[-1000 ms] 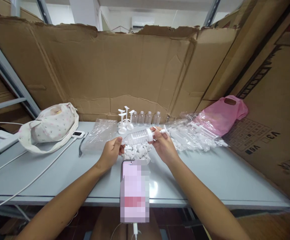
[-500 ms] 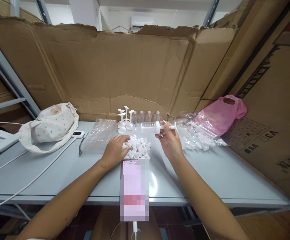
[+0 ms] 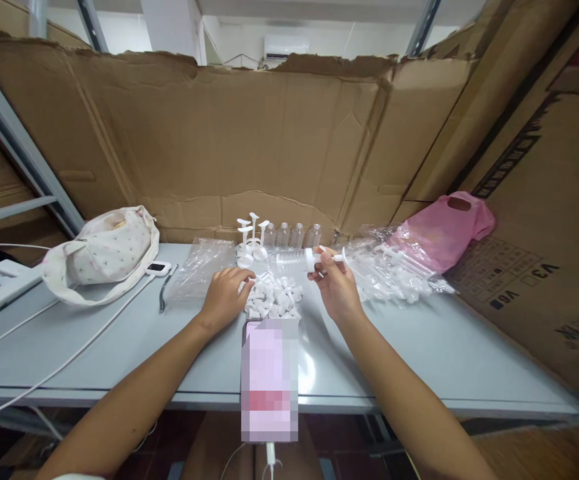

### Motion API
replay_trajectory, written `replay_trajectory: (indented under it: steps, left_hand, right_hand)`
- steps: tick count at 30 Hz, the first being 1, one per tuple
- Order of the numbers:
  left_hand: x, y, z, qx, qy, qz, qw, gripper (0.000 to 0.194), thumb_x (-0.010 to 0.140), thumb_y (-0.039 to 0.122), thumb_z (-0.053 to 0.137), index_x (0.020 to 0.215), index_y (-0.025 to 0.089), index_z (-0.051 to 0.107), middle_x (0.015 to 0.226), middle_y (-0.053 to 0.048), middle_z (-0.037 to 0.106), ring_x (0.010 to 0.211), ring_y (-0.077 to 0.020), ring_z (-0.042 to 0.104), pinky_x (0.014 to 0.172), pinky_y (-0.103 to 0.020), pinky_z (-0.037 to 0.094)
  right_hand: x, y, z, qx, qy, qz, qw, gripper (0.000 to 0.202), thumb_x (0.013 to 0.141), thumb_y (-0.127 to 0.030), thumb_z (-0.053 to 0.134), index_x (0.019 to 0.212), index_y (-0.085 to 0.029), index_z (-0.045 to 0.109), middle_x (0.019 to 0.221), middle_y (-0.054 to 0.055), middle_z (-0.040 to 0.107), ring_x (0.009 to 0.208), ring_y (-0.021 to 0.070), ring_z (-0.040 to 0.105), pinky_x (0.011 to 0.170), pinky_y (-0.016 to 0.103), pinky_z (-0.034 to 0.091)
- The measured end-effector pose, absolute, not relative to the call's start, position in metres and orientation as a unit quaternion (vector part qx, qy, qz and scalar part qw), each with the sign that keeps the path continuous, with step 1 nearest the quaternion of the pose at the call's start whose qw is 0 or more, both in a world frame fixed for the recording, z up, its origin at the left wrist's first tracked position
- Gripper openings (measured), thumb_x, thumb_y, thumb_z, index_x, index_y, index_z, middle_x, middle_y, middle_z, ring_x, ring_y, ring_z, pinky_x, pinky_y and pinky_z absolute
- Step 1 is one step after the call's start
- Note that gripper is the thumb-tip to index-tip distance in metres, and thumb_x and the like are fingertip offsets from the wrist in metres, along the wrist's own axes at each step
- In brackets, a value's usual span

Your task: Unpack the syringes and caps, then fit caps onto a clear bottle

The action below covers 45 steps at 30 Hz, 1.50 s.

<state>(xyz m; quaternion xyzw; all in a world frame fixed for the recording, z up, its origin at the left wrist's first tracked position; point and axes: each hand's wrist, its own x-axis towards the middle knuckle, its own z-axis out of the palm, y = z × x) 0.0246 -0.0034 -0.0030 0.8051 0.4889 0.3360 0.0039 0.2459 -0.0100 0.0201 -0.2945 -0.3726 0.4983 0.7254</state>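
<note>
My right hand (image 3: pixel 336 285) holds a clear plastic syringe (image 3: pixel 305 257) by its plunger end, lying level above the table. My left hand (image 3: pixel 226 295) rests on the left edge of a heap of small white caps (image 3: pixel 275 299), fingers curled over them; I cannot tell if it grips one. Behind the heap stand several small clear bottles (image 3: pixel 290 235) and three white plungers (image 3: pixel 249 239) set upright.
A phone (image 3: pixel 269 379) lies at the grey table's (image 3: pixel 444 360) front edge, cable hanging. Clear bags of syringes (image 3: pixel 394 277) and a pink bag (image 3: pixel 442 230) lie right. A cloth bag (image 3: pixel 104 253), white cable (image 3: pixel 64 360) and empty clear bag (image 3: pixel 199 267) lie left. Cardboard walls surround.
My left hand let go of the syringe and dropped onto the heap of caps. My right hand carried the syringe up and back, toward the row of bottles.
</note>
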Motion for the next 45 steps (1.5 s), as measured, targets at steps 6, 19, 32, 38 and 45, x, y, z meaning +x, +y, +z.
replay_trajectory:
  steps: [6,19,32,38,45]
  left_hand:
    - [0.021,-0.014,0.007,0.771,0.437,0.463,-0.008,0.029,0.088,0.035,0.051,0.114,0.021,0.052,0.104,-0.006,0.062,0.095,-0.0204,0.058,0.086,-0.036,0.043]
    - [0.024,-0.027,0.004,0.847,0.4,0.346,0.053,0.047,0.083,0.046,0.057,0.122,0.023,0.05,0.118,-0.008,0.063,0.094,-0.0214,0.064,0.078,-0.034,0.05]
    - [0.029,-0.028,0.006,0.796,0.426,0.36,0.236,0.044,0.081,0.045,0.057,0.119,0.023,0.054,0.112,-0.004,0.066,0.075,-0.0162,0.062,0.064,-0.028,0.047]
    - [0.028,-0.027,0.007,0.799,0.441,0.363,0.188,0.042,0.08,0.044,0.059,0.118,0.024,0.055,0.107,-0.003,0.067,0.077,-0.0175,0.062,0.07,-0.031,0.047]
    - [0.022,-0.021,0.009,0.75,0.48,0.426,0.162,0.042,0.081,0.047,0.057,0.116,0.024,0.055,0.118,-0.005,0.063,0.105,-0.0236,0.059,0.087,-0.035,0.045]
  right_hand:
    - [0.245,-0.012,0.021,-0.297,-0.401,0.539,0.678,0.025,0.066,-0.04,0.076,0.079,-0.021,0.066,0.071,-0.002,0.055,0.06,0.01,0.049,0.057,0.025,0.046]
    - [0.225,-0.022,0.005,-0.289,-0.501,0.601,0.552,0.035,0.07,-0.049,0.07,0.083,-0.016,0.067,0.06,-0.003,0.052,0.052,0.0085,0.048,0.051,0.024,0.042]
    - [0.231,-0.021,0.01,-0.32,-0.56,0.536,0.545,0.036,0.075,-0.052,0.064,0.082,-0.017,0.066,0.064,-0.003,0.055,0.052,0.0093,0.049,0.052,0.025,0.037]
    - [0.235,-0.018,0.016,-0.375,-0.548,0.447,0.599,0.04,0.073,-0.055,0.065,0.086,-0.018,0.067,0.055,-0.005,0.048,0.049,0.0091,0.042,0.048,0.024,0.034]
    - [0.265,-0.007,0.033,-0.344,-0.421,0.385,0.746,0.031,0.071,-0.049,0.069,0.07,-0.019,0.062,0.052,-0.005,0.048,0.045,0.007,0.041,0.043,0.022,0.031]
